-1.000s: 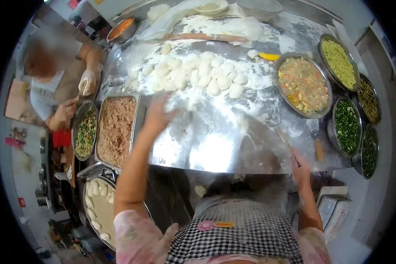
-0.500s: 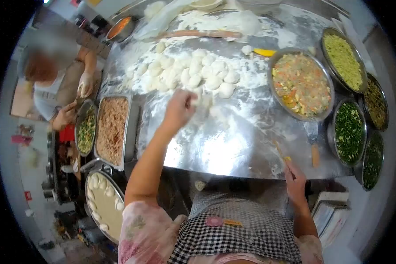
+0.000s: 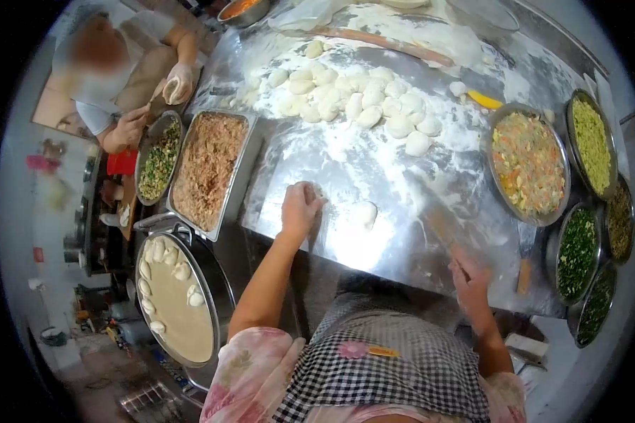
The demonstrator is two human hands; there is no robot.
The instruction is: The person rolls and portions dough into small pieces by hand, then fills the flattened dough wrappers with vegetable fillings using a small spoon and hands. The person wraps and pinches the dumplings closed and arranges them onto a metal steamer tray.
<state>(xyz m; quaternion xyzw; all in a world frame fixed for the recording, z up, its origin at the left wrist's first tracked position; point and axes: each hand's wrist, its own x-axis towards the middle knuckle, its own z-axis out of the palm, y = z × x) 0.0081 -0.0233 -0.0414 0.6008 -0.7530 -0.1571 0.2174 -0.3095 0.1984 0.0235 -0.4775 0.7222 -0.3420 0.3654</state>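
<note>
My left hand (image 3: pixel 302 209) is over the front left of the steel table, its fingers drawn together; whether anything is between them is hidden. To its right a single flattened dough piece (image 3: pixel 364 214) lies on the floured metal. My right hand (image 3: pixel 469 273), near the table's front edge, is closed round a thin wooden tool (image 3: pixel 440 224), whose far end is blurred and points toward the table's middle. Farther back, several round dough pieces (image 3: pixel 370 116) lie close together in flour.
A meat tray (image 3: pixel 250 151) and a round pan (image 3: pixel 215 337) with shaped dough stand left. A rolling pin (image 3: pixel 381 41) lies at the back. Bowls of filling (image 3: pixel 528 166) and a scraper (image 3: pixel 523 276) are right. At the left a co-worker's hands (image 3: pixel 178 83) hold dough.
My left hand has moved from beside the dough pile toward the table's front edge. A single dough piece now shows to its right. The view has turned and shifted; my right hand still holds the tool.
</note>
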